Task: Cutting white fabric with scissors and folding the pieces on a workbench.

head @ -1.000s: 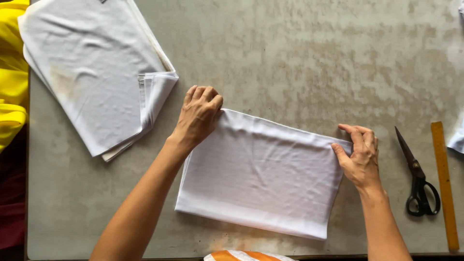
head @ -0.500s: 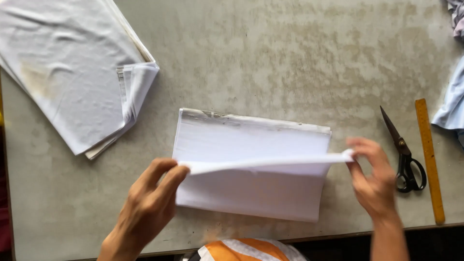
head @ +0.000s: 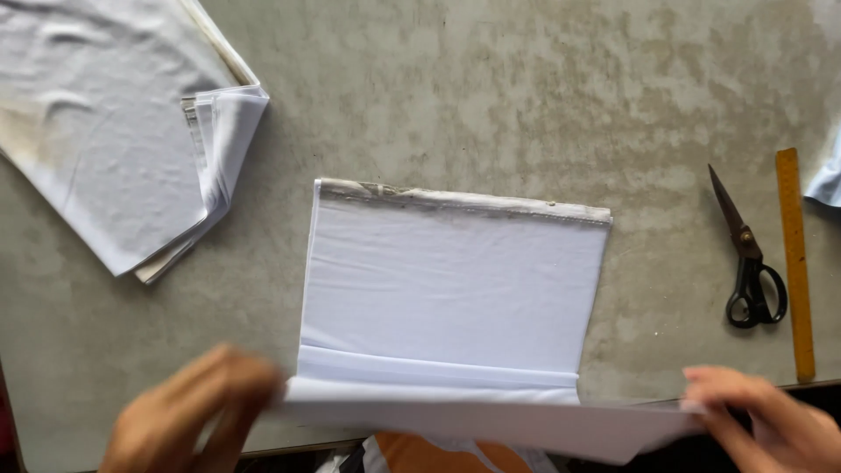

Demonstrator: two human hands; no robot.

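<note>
Grey, mottled bench (head: 491, 96) carried the work. Nearest, the left hand (head: 188, 412) and right hand (head: 775, 425) each held an end of a white fabric sheet (head: 491, 419) lifted at the near edge; blur hid the fingers, apparently pinching it. Beyond lay the white fabric stack (head: 451, 280). Past the right fingers lay scissors (head: 745, 254) and a yellow ruler (head: 795, 263); far left, folded cloth (head: 114, 149).

Two bare hands at the bottom edge of the frame

The left hand (head: 188, 412) at lower left is motion-blurred, fingers smeared together. The right hand (head: 771, 420) at lower right shows separate fingers. No sleeves, gloves, rings or watch visible on either.
</note>
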